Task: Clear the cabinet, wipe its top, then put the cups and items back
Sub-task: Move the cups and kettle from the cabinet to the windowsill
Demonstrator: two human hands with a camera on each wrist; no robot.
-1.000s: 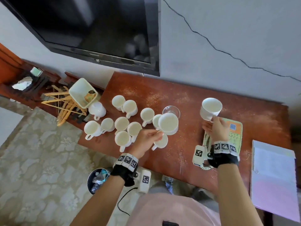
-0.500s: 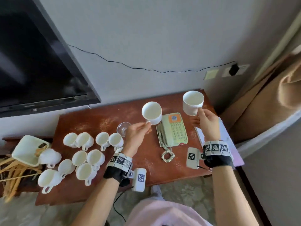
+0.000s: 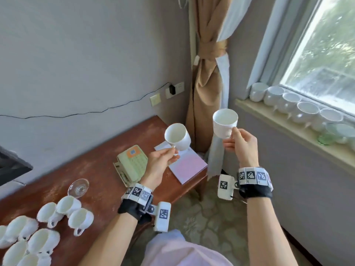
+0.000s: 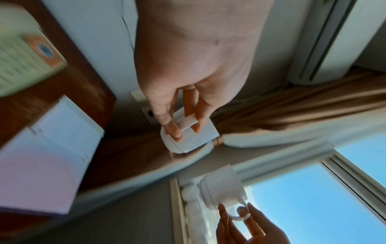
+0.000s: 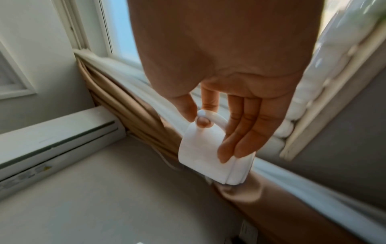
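Two cups are now travelling off the cabinet (image 3: 107, 166) toward the sill (image 3: 288, 131): left hand (image 3: 159, 162) pinching one cup (image 3: 177, 136) by its handle, right hand (image 3: 241, 144) pinching another (image 3: 224, 121); clearing is continuing.

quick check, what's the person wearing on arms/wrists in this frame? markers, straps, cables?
Both forearms are bare, no sleeves. Each wrist carries a black strap topped by a white band of square black-and-white fiducial tags: left wrist band, right wrist band. A white box-shaped camera unit with one tag hangs from each strap: left unit, right unit. No gloves on the left hand or right hand. No cable is clearly visible.
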